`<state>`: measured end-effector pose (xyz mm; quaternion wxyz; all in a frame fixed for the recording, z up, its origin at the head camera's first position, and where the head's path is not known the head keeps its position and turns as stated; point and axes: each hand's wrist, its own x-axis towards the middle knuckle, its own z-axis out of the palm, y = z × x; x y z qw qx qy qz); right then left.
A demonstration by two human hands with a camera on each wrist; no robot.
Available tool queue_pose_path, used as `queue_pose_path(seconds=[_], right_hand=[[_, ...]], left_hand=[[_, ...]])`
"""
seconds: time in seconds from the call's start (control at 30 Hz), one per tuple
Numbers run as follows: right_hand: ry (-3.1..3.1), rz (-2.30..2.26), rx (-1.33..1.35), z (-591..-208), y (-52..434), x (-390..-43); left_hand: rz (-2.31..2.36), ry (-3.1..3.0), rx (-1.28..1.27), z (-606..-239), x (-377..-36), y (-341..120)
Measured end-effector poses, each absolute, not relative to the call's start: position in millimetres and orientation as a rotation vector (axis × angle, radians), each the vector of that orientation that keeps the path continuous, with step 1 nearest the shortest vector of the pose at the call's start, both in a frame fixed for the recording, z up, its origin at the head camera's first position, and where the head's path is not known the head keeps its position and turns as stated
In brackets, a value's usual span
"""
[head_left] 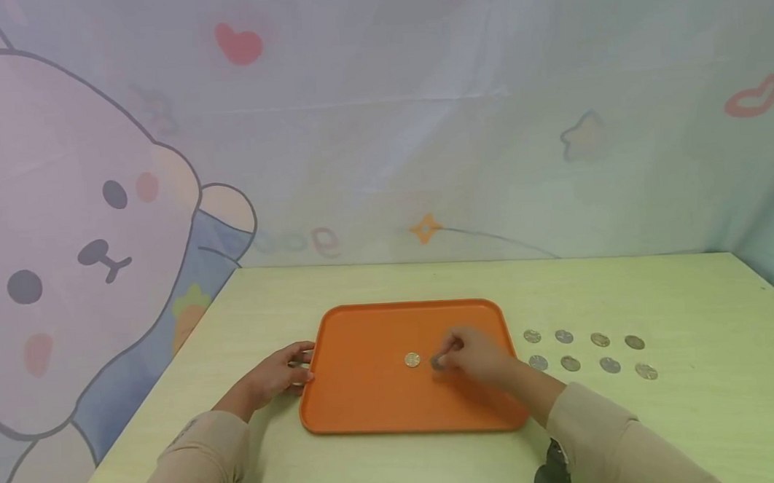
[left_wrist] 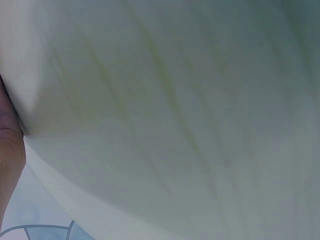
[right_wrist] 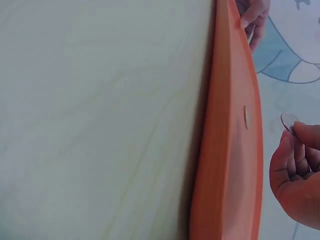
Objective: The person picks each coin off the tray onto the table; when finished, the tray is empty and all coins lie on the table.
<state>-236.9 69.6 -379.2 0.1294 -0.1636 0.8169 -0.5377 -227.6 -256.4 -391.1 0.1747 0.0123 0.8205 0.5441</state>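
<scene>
A silver coin [right_wrist: 288, 121] is pinched between the thumb and fingertips of my right hand [head_left: 477, 355], above the orange tray [head_left: 369, 403]. Left of that hand, one more coin [head_left: 412, 360] lies flat near the tray's middle. My left hand [head_left: 279, 376] is at the tray's left edge, its fingers spread and touching the rim. Only part of the left hand [left_wrist: 9, 150] enters the left wrist view, at the far left side. Motion blurs the right hand in the head view.
Right of the tray, several coins [head_left: 570, 363] lie in two rows on the pale yellow-green table [head_left: 710, 399]. A printed cloth backdrop [head_left: 381, 125] with a cartoon bear stands behind the table. Something black [head_left: 553, 473] shows below the right sleeve.
</scene>
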Motion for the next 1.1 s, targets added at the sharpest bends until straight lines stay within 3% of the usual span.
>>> queue_pose_path(seconds=[1.1], right_hand=[[2.330, -1.693, -0.389, -370.9, 174.2, -217.2]], left_hand=[[1.547, 2.291, 0.133, -392.8, -228.0, -262.0]])
